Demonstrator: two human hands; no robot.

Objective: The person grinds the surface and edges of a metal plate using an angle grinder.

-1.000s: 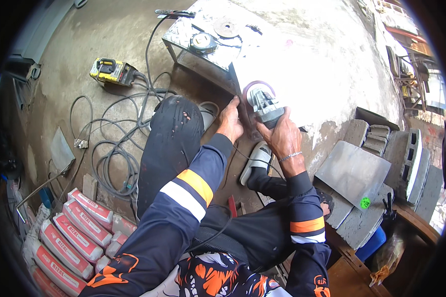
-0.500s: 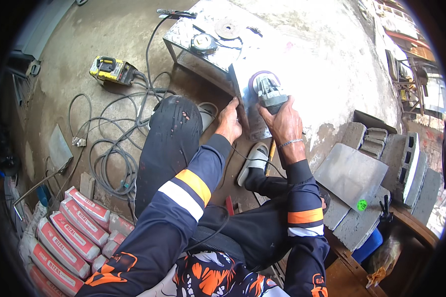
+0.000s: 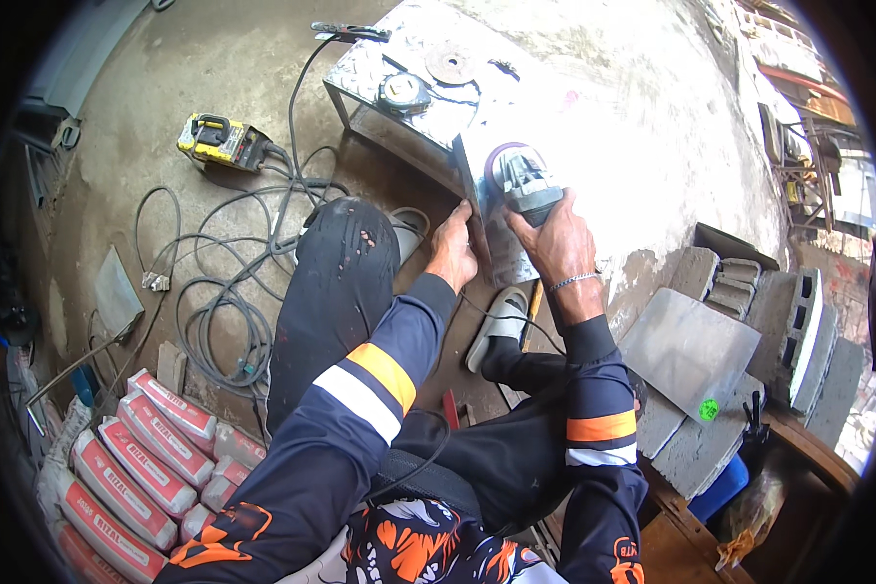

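Note:
My right hand [image 3: 563, 245] is closed round the body of an angle grinder [image 3: 529, 185]. The grinder's round disc, with a purple-looking rim, is turned to the far side, over a metal piece [image 3: 509, 258] with a dark upright side. Whether the disc touches the metal is lost in the glare. My left hand [image 3: 453, 248] grips the near edge of that dark side, thumb toward the top. The metal piece stands at the near edge of a low metal-topped table [image 3: 399, 60]. On the tabletop lie a tape measure [image 3: 404, 91], a loose disc [image 3: 451, 66] and a clamp-like electrode holder [image 3: 350, 32].
A yellow-and-black machine [image 3: 222, 142] and coiled grey cables [image 3: 214, 326] lie on the floor to the left. Red-and-white bags [image 3: 146, 453] are stacked at lower left. To the right, a metal sheet [image 3: 689, 350] rests on concrete blocks [image 3: 784, 311]. A cord runs near my legs.
The view has shifted slightly, so the scene sits a little lower. The grinder has edged slightly left toward the dark side of the metal piece. Both hands keep their holds.

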